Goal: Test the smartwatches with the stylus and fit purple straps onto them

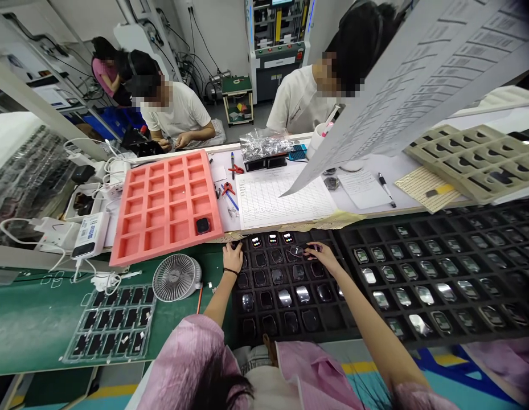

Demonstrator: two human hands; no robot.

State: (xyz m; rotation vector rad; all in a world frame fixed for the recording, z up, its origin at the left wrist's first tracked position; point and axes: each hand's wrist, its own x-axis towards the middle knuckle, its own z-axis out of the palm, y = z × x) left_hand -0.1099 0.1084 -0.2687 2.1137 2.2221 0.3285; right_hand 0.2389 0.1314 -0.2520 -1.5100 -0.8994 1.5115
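"Grip?"
"Left hand [233,257] touches a dark item [236,246], hold unclear; right hand [318,257] open, over the black tray [273,283]."
"Count?"
"Three lit watches [272,239] between the hands; one watch [202,226] on the pink foam tray [127,250]."

Nothing stands between the left hand [233,257] and right hand [319,256] above the black tray [332,337]. Leftward, the fan [176,278] blocks a low path to the green mat [33,319]. Ahead, the pink foam tray [204,196] stands beyond the left hand, obstructing passage up-left.
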